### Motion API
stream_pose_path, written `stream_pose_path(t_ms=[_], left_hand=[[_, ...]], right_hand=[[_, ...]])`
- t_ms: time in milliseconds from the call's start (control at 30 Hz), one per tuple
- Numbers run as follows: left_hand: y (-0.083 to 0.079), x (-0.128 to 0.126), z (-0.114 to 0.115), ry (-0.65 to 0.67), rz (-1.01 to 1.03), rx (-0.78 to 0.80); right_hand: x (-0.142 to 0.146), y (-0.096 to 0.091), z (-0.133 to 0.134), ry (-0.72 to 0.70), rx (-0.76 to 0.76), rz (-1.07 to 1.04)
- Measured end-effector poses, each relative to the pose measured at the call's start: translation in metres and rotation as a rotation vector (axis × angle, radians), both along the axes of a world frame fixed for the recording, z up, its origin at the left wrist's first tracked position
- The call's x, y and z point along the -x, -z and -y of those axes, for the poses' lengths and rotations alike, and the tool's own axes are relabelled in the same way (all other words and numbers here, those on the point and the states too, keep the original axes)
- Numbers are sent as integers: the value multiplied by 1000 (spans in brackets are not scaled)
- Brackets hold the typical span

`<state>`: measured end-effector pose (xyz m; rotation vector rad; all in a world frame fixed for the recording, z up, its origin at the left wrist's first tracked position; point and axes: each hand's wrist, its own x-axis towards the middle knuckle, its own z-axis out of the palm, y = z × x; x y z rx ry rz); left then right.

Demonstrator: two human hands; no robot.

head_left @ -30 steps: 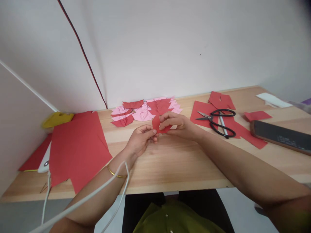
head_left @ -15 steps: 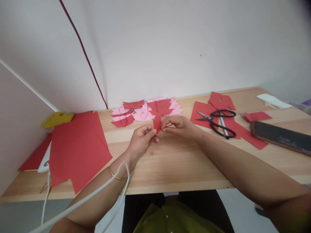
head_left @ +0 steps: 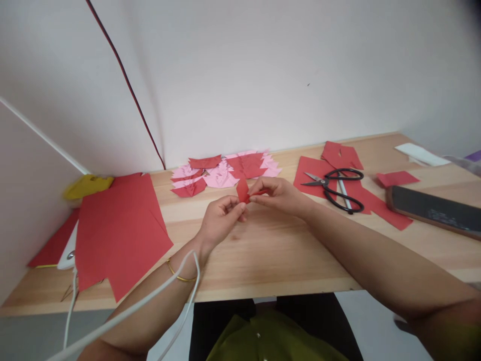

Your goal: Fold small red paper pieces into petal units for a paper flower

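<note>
A small folded piece of red paper point(head_left: 242, 190) is held up over the middle of the table between my two hands. My left hand point(head_left: 225, 213) pinches its lower left side between thumb and fingers. From the right, my right hand point(head_left: 272, 194) closes thumb and fingertips on its other part, which partly hides behind the fingers. Just beyond my hands lie several folded pink paper pieces point(head_left: 220, 178) and folded red paper pieces point(head_left: 246, 163), overlapping along the wall.
Black-handled scissors point(head_left: 326, 183) lie on red paper scraps point(head_left: 308, 168) beside a white stick point(head_left: 343, 193). A phone point(head_left: 436, 209) is at the right edge. Large red sheets point(head_left: 120, 230) and a yellow item point(head_left: 88, 185) lie left. A white cable point(head_left: 131, 306) crosses my left forearm.
The fingers of both hands have shifted slightly on the red paper. Its right part now shows more at my right fingertips. The view has moved a little.
</note>
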<state>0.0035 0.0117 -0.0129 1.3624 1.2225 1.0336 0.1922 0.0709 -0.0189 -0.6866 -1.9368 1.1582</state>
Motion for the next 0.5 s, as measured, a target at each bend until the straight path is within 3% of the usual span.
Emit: stream_pose_path(t_ms=[500], left_hand=[[5, -1, -3, -47, 20, 33]], right_hand=[[6, -1, 3, 59, 64, 11]])
